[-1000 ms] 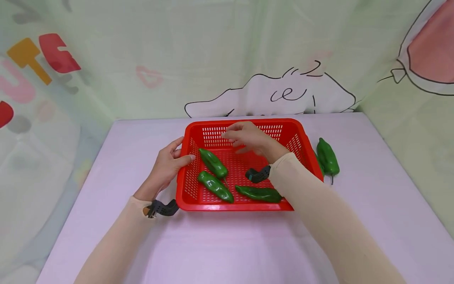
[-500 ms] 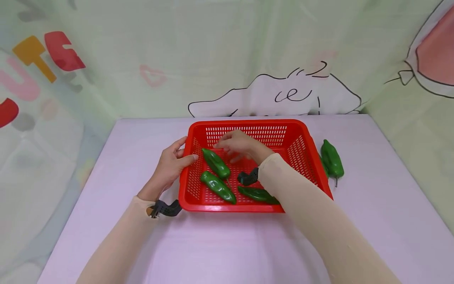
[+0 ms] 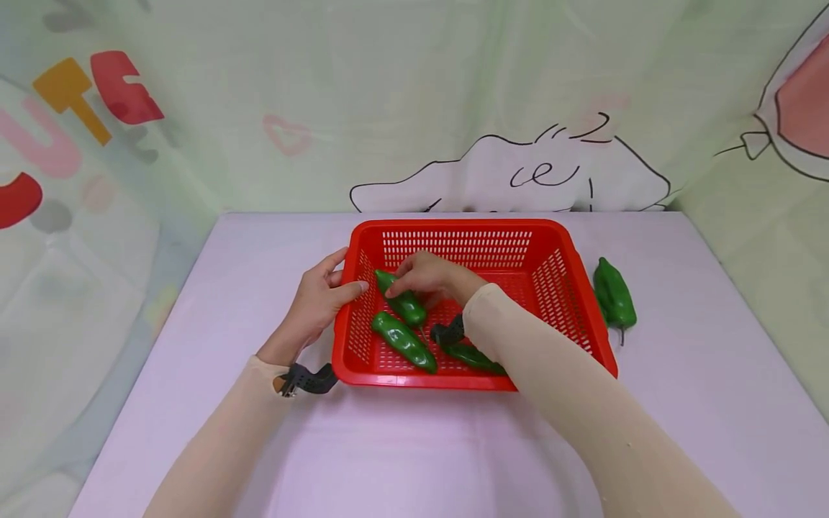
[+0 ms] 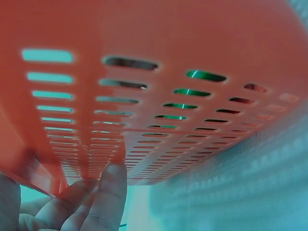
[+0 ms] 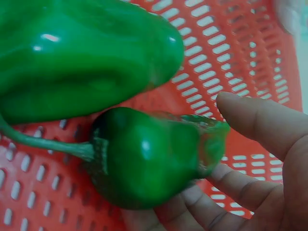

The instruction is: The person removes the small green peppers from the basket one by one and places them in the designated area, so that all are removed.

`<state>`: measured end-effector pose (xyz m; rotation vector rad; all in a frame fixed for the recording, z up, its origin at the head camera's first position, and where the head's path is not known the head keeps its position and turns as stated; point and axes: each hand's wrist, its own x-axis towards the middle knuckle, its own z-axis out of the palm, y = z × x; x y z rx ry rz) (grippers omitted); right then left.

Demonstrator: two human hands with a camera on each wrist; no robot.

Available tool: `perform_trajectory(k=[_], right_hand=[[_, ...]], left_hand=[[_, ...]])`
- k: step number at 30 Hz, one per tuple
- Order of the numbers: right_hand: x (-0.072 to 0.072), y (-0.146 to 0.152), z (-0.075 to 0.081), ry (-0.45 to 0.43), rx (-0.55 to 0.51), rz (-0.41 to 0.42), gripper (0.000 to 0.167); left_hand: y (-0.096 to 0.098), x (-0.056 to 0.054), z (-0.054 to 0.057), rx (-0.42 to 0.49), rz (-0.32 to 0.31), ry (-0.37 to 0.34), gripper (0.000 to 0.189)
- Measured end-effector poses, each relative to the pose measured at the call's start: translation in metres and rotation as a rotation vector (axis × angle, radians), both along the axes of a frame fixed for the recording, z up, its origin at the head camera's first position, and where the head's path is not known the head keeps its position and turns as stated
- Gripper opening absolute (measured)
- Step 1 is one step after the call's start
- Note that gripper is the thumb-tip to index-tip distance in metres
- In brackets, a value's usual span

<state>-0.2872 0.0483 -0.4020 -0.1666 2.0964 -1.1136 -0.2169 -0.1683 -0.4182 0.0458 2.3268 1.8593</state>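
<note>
Both hands are at the red basket [image 3: 476,230] on the lilac table [image 3: 414,446]. R hand [image 3: 424,277] is down inside the basket, fingers curled round the upper green pepper [image 3: 403,302]; wrist cam shows the fingers [image 5: 231,192] cupped under it w/ thumb hovering just off the far end, so it's a loose grip, pepper not clearly off the basket floor. L hand [image 3: 317,302] is outside, against the basket's left wall: thumb laid over the rim, fingers straightish and pressed on the slotted side, fingertips [image 4: 108,187] touching the red plastic in the wrist view. It steadies, doesn't clasp.

Inside the basket, three peppers total. The held one lies diagonally near the left wall, stem pointing toward the person. Second pepper [image 3: 403,342] sits just beside it, nearer the front, roughly parallel; in the R wrist view the two look close to touching, can't tell for sure. Third pepper [image 3: 473,356] lies along the front wall, partly hidden by the R sleeve [image 3: 557,403].

Outside, a fourth pepper [image 3: 614,293] lies on the table just beside the basket's right wall, stem toward the person.

Black wrist straps on both arms. Cartoon-printed curtain [image 3: 414,108] hangs behind the table.
</note>
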Motion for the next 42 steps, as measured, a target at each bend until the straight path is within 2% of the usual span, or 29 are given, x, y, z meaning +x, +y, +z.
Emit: perform_trajectory(k=[11,25,42], right_hand=[[0.001,-0.007,-0.006,0.021,0.048,-0.008,0.038],[0.002,-0.004,-0.003,0.057,0.023,-0.028,0.04],[0.003,0.007,0.017,0.064,-0.087,-0.071,0.046]], left_hand=[[0.0,-0.001,0.0,0.013,0.001,0.0,0.075],[-0.001,-0.001,0.0,0.039,-0.012,0.01,0.074],[0.0,-0.002,-0.002,0.015,-0.007,0.003,0.073]])
